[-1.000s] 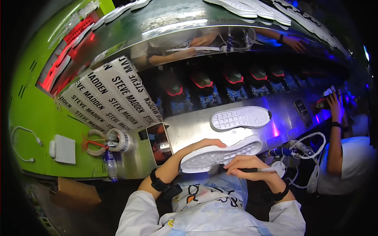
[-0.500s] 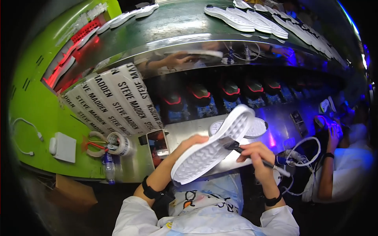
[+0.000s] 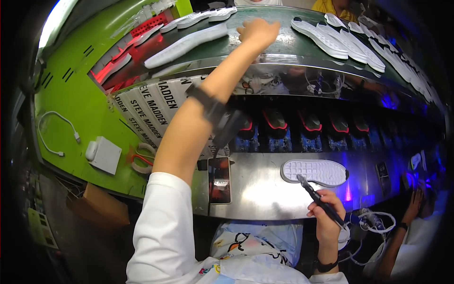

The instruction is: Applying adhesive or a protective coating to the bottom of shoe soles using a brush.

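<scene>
One white sole [image 3: 316, 172] lies on your metal bench [image 3: 257, 163]; your right hand [image 3: 327, 213] grips a black-handled tool [image 3: 313, 193] beside it; left hand [image 3: 258, 33] empty, fingers loosely spread, above green belt [image 3: 283, 41].

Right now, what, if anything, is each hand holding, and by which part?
The right hand holds a slim black tool around its middle; the left hand appears empty.

A white sole [image 3: 314, 172] lies on the steel bench [image 3: 255, 168] just beyond the right hand [image 3: 327, 212], a phone [image 3: 220, 181] to that hand's left. Over there, the green surface [image 3: 287, 48] under the left hand [image 3: 258, 33] carries white soles [image 3: 189, 46] on either side.
</scene>
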Tool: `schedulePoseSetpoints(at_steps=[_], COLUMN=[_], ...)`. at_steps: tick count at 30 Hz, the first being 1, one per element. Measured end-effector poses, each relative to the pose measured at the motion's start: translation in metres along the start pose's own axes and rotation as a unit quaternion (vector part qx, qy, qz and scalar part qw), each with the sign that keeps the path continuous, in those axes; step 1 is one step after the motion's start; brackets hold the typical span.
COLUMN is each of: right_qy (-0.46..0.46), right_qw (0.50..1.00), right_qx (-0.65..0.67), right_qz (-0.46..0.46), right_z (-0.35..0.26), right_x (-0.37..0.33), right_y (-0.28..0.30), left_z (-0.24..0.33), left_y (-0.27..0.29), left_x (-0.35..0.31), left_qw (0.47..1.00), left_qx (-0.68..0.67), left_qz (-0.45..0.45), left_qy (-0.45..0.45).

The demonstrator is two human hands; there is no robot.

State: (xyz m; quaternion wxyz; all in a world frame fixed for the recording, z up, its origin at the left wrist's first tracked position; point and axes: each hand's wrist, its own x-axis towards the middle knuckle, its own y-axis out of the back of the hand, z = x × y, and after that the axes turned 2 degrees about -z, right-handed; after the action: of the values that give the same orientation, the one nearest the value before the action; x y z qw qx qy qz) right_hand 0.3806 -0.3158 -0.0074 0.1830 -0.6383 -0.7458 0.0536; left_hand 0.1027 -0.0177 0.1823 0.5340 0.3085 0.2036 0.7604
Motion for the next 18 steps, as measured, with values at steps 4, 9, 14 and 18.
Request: schedulePoseSetpoints(at_steps=[4,9,14,18], right_qy=[-0.027,-0.071,-0.063,-0.062], right_qw=[0.998,0.994,0.991,0.987], right_qx=[0.011,0.02,0.036,0.047], right_qz=[0.05,0.083,0.111,0.139], right_z=[0.001,0.005,0.007,0.005], right_x=[-0.004,0.003,0.012,0.01], right_y=[0.016,0.022,0.01,0.014], left_z=[0.015,0.038,0.063,0.053], left_y=[-0.047,-0.069,-0.075,-0.05], left_x=[0.052,0.045,0.028,0.029], left_qw=[0.999,0.995,0.995,0.976], left_qx=[0.029,0.088,0.063,0.133], left_qz=[-0.026,-0.05,-0.073,-0.114], left_qy=[0.017,-0.005,-0.01,-0.129])
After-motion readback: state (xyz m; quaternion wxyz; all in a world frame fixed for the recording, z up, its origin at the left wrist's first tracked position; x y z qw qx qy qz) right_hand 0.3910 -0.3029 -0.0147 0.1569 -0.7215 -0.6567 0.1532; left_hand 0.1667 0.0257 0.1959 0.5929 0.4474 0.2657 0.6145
